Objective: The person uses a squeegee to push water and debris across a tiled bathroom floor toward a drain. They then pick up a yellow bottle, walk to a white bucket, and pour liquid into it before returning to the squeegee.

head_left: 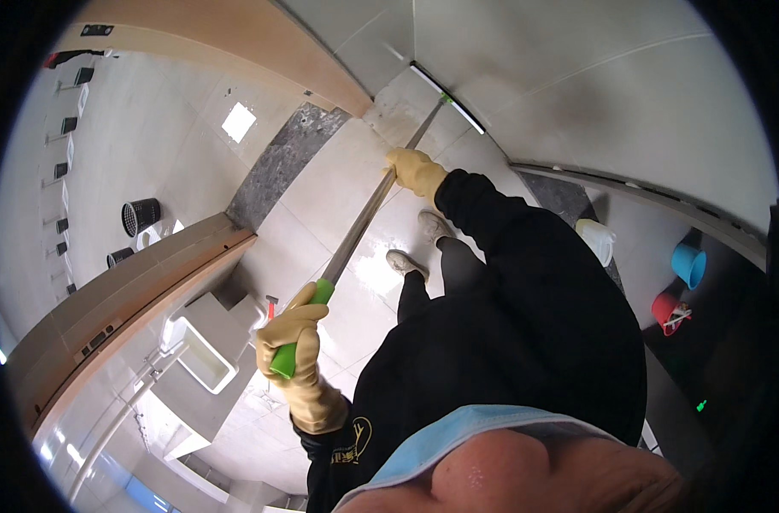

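Observation:
My left hand, in a yellow rubber glove, is wrapped around the green grip at the near end of a long metal pole. Farther along the pole, my right hand, gloved the same way, holds the metal shaft. The pole slants away to a floor squeegee's head, whose long blade lies on the tiles close to the foot of a light wall. Pale, wet-looking floor tiles spread around my shoes.
A wooden door frame stands at left, near a white utility sink. Beyond the opening is a black perforated basket. To the right are a whitish plastic jug, a blue bucket and a red bucket.

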`<state>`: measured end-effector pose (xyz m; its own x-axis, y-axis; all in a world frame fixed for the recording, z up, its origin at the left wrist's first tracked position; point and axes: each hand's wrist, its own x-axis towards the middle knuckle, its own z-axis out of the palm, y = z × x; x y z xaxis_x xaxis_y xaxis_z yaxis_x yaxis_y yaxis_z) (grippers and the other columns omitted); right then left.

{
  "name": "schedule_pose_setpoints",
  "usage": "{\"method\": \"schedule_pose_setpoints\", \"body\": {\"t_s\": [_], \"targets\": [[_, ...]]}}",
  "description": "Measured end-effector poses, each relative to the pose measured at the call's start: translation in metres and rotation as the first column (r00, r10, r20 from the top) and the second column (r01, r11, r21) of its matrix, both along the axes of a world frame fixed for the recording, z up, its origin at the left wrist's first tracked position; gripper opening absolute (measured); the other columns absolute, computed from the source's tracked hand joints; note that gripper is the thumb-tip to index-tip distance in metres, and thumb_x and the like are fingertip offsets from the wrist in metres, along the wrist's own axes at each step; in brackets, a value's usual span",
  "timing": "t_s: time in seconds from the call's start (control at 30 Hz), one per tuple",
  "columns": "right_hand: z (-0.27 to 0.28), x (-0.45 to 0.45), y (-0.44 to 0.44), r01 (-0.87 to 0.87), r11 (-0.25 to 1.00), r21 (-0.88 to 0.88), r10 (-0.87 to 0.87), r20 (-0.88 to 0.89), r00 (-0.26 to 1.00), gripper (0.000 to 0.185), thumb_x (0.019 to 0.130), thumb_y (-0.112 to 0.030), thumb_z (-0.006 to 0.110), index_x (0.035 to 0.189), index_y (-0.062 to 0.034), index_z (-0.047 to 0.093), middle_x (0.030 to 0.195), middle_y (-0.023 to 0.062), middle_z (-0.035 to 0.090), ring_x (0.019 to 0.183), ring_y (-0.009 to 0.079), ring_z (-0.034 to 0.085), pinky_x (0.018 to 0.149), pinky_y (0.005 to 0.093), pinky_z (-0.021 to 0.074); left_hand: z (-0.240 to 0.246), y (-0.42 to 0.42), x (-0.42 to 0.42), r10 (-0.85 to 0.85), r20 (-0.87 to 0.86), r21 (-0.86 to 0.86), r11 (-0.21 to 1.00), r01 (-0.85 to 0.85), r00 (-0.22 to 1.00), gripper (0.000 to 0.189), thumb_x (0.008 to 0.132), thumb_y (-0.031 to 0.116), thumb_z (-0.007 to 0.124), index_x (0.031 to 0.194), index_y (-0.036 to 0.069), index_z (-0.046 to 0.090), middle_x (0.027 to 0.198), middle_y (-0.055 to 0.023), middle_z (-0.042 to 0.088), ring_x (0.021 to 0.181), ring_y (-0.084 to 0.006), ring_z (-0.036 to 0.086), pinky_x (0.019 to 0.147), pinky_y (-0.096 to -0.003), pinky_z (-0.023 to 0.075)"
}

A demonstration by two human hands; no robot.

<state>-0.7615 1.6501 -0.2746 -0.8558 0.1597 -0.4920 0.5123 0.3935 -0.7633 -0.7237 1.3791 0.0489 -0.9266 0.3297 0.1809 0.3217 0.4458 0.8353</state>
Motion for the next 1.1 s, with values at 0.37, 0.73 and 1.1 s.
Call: {"method": "schedule_pose_setpoints", "body": {"t_s": [0.37, 0.73, 1.1], "targets": [[0.042, 0.026, -0.084, -0.557, 0.827, 0.081, 0.553, 0.071, 0.83, 0.025, 0.083, -0.014, 0.067, 0.107, -0.0093, 0.073, 0.098, 0.0178, 0.075, 0.093, 0.0415, 0.072, 0.08, 0.0505, 0.0569, 0.047, -0.045, 0.088, 0.453, 0.196, 0.237, 0.839, -0.49, 0.87, 0.012, 0.089, 0.007, 0.062, 0.086, -0.004, 0.056, 0.08, -0.0284, 0.07, 0.088, -0.0425, 0.075, 0.097, -0.059, 0.0573], [0.005, 0.017, -0.073, -0.563, 0.81, 0.162, 0.553, 0.109, 0.826, 0.017, 0.082, -0.013, 0.068, 0.096, -0.006, 0.073, 0.092, 0.0202, 0.074, 0.087, 0.0421, 0.072, 0.078, 0.0508, 0.0565, 0.004, -0.036, 0.096, 0.452, 0.162, 0.262, 0.837, -0.48, 0.877, 0.012, 0.098, 0.004, 0.055, 0.09, -0.003, 0.06, 0.087, -0.0166, 0.069, 0.092, -0.0341, 0.074, 0.1, -0.0625, 0.0563], [0.027, 0.045, -0.146, -0.706, 0.691, 0.154, 0.722, -0.123, 0.681, 0.019, 0.079, -0.01, 0.067, 0.096, -0.0069, 0.075, 0.091, 0.0165, 0.075, 0.089, 0.0386, 0.073, 0.075, 0.0505, 0.0559, 0.045, -0.078, 0.145, 0.505, -0.054, 0.04, 0.863, -0.504, 0.861, 0.02, 0.1, -0.002, 0.049, 0.103, 0.011, 0.064, 0.096, -0.0145, 0.063, 0.086, -0.0256, 0.072, 0.087, -0.0538, 0.0653]]}}
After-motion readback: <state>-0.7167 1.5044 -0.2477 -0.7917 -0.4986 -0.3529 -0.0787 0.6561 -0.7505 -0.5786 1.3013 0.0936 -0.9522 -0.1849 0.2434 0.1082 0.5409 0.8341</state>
